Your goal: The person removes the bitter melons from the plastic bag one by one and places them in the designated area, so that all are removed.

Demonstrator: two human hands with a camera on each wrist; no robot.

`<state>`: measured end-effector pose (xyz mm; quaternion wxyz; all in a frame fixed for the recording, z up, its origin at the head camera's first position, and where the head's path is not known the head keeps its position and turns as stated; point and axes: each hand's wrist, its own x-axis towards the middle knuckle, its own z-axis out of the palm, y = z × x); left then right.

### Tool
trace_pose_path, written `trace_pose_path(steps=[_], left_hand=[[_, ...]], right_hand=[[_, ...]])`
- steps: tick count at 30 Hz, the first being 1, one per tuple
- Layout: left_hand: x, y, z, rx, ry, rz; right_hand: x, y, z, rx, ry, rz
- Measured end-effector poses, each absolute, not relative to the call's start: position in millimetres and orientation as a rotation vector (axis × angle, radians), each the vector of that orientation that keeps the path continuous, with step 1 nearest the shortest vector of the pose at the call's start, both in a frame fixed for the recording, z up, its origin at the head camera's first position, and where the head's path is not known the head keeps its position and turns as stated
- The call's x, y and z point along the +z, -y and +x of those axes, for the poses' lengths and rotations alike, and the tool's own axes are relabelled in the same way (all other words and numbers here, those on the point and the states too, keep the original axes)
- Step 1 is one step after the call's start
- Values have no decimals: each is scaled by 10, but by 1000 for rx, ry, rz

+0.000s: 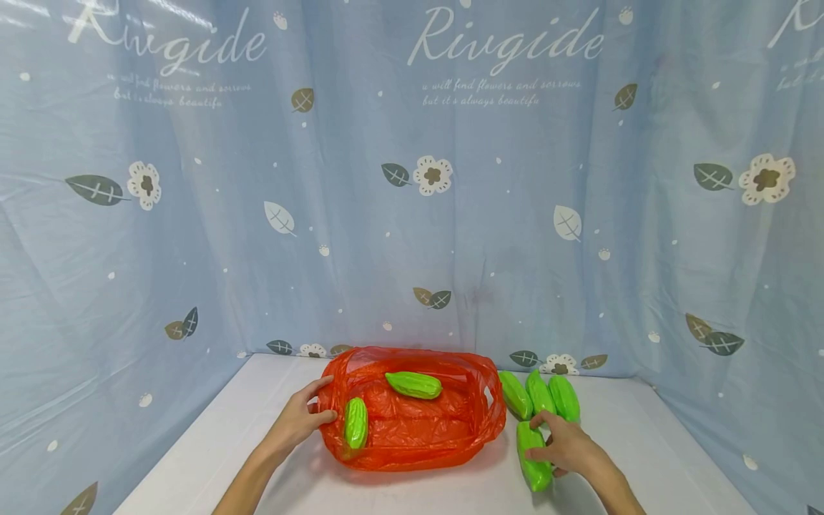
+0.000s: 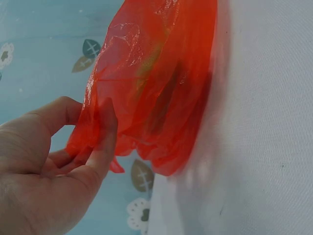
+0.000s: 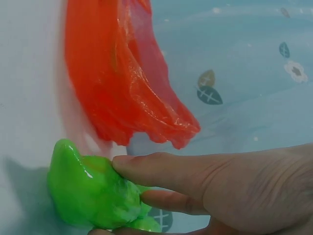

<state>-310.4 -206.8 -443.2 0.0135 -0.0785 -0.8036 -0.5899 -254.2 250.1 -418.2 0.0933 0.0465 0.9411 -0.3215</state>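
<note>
A red plastic bag (image 1: 418, 429) stands wide open on the white table. Inside it are two green ridged bitter melons, one at the left side (image 1: 356, 423) and one toward the back (image 1: 414, 385). My left hand (image 1: 301, 418) pinches the bag's left rim, thumb inside and fingers outside; the left wrist view shows the thin film (image 2: 146, 83) between them. To the right of the bag, my right hand (image 1: 566, 447) grips a bitter melon (image 1: 533, 465) lying nearest me. In the right wrist view, fingers and thumb touch both sides of this melon (image 3: 93, 191).
Behind the gripped one, several more bitter melons (image 1: 539, 392) lie side by side, close to the bag's right side. The white table (image 1: 650, 443) ends at a blue patterned curtain (image 1: 489, 236), which also hangs at left and right.
</note>
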Motion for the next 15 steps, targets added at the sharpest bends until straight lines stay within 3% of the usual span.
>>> trace_pose_path(steps=[15], left_hand=[[-4432, 2059, -3112, -1811, 2518, -228]], right_hand=[[-4151, -2544, -2515, -945, -2774, 113]])
